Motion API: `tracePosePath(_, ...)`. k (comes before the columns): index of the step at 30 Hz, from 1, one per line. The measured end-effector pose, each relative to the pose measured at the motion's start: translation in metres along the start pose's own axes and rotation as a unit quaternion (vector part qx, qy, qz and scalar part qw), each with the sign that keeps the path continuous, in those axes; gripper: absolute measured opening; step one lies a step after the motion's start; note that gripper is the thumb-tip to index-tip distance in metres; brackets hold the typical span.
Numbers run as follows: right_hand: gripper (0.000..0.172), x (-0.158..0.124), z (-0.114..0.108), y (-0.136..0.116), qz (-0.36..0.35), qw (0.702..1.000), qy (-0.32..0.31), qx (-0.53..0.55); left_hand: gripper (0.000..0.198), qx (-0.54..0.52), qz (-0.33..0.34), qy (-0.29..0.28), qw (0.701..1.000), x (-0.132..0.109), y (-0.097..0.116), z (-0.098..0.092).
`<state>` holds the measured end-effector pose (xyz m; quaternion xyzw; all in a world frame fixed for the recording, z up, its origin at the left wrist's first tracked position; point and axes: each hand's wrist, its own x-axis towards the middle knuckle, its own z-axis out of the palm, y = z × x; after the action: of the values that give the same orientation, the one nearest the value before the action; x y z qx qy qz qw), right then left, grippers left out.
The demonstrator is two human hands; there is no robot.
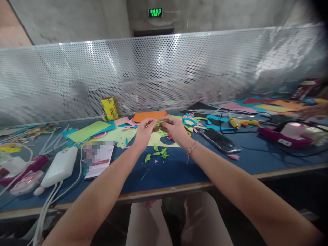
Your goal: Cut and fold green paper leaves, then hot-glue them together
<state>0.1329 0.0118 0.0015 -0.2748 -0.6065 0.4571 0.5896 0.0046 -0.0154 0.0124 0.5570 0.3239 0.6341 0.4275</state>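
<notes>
Both my hands meet over the middle of the blue table. My left hand [145, 130] pinches one side of a small green paper piece [159, 123]. From the other side, my right hand [176, 128] has its fingers closed on the same piece. Just below them lie several folded green paper pieces [164, 152] on the blue tabletop. Under and behind the hands spreads a pale yellow-green sheet [153, 139]. A blue and pink paper flower [189, 120] rests right of my right hand.
To the left are a white power bank [60, 166] with cables and a lit phone [99, 160]. On the right lie a dark phone [220, 140], a yellow glue gun [243, 123] and a purple power strip [284, 138]. A perforated metal screen [164, 71] stands behind; another person's hand [316, 110] is far right.
</notes>
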Motion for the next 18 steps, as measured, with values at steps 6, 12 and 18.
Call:
tracePosePath(6, 0.020, -0.001, 0.001, -0.002, 0.010, 1.000, -0.014, 0.023, 0.027, -0.003, -0.033, 0.052, 0.998, 0.001, 0.003, -0.002)
tracePosePath(12, 0.018, -0.003, 0.002, -0.009, 0.050, 0.995, -0.049, 0.076, 0.021, -0.047, -0.063, 0.051, 0.996, 0.004, -0.001, -0.005)
tracePosePath(18, 0.021, -0.004, 0.002, -0.013, 0.038, 0.998, -0.022, 0.038, 0.018, -0.030, -0.033, 0.052, 0.998, 0.002, 0.000, -0.003)
